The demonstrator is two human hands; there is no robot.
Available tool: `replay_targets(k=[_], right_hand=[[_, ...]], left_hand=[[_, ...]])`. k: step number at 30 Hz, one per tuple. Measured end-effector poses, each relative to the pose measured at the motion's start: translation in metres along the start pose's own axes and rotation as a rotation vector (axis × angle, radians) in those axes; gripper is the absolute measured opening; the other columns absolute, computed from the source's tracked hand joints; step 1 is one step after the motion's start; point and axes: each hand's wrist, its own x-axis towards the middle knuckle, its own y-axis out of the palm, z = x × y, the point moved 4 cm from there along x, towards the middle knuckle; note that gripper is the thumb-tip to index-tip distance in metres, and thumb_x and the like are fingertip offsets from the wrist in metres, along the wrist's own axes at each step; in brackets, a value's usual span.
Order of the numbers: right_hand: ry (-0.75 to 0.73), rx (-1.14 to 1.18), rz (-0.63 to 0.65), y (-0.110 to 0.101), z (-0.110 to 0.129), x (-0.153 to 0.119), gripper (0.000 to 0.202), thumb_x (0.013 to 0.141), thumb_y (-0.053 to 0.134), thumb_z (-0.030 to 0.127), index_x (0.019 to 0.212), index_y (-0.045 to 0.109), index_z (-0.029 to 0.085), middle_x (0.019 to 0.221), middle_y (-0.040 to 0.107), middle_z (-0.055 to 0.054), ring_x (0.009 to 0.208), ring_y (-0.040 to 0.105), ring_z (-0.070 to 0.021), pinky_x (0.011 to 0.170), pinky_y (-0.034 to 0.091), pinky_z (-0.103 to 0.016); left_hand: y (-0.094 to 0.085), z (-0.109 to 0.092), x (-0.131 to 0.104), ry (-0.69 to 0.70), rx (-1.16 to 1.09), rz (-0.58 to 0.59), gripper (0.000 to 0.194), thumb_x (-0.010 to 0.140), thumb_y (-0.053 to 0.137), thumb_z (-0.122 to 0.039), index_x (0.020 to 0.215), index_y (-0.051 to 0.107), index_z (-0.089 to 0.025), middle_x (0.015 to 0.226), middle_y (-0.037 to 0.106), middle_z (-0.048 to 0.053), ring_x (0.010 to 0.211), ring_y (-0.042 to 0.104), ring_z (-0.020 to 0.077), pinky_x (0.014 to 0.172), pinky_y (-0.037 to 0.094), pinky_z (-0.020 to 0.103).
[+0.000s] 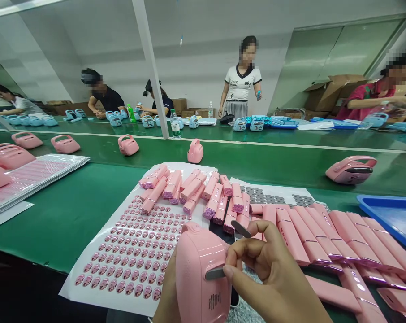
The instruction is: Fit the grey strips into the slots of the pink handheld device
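Note:
My left hand (167, 291) is wrapped round a pink plastic housing (198, 264) with a slotted grille, held upright at the bottom centre; the housing hides most of its fingers. My right hand (270, 264) pinches a grey oval strip (215, 273) between thumb and a finger, against the side of the housing. A second grey oval strip (240, 228) sticks out from the raised fingertips of the same hand. Behind the hands, a sheet of round printed stickers (136, 251) lies on the green table, with pink bar-shaped parts (192, 186) on its far end.
Many pink bar parts (324, 237) fill the right, beside a blue tray (387, 211). A sheet of grey ovals (273, 195) lies behind them. Pink housings (195, 151) stand along the green belt (243, 161). Stacked sheets (38, 177) are at left. Several people work across the table.

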Motion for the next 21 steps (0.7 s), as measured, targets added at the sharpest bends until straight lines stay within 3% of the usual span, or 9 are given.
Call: replay_targets(k=[7,12,21], right_hand=[[-0.021,-0.002,-0.035,0.000,0.003,-0.001,0.035,0.069,0.059,0.021,0.089,0.031,0.027,0.065,0.057,0.009,0.064,0.054,-0.0122,0.069,0.046,-0.028],[-0.059,-0.020,-0.063,0.000,0.004,-0.003,0.033,0.070,0.059,0.023,0.089,0.032,0.027,0.064,0.058,0.008,0.062,0.054,-0.0122,0.064,0.046,-0.026],[-0.095,-0.071,-0.101,0.002,0.005,-0.004,0.029,0.073,0.055,0.026,0.090,0.031,0.028,0.064,0.058,0.010,0.059,0.053,-0.0105,0.063,0.046,-0.024]], left_hand=[[-0.021,0.003,0.014,-0.008,-0.024,-0.008,0.021,0.074,0.065,-0.032,0.067,0.057,-0.013,0.064,0.049,0.003,0.062,0.046,0.0160,0.065,0.044,0.030],[-0.022,0.003,0.011,-0.007,0.004,-0.027,0.022,0.076,0.062,-0.034,0.075,0.060,-0.012,0.070,0.052,0.006,0.067,0.050,0.0191,0.067,0.045,0.032],[-0.036,-0.004,0.010,0.075,0.064,-0.175,0.021,0.079,0.061,-0.034,0.079,0.063,-0.014,0.071,0.057,0.005,0.066,0.052,0.0192,0.067,0.046,0.033]])
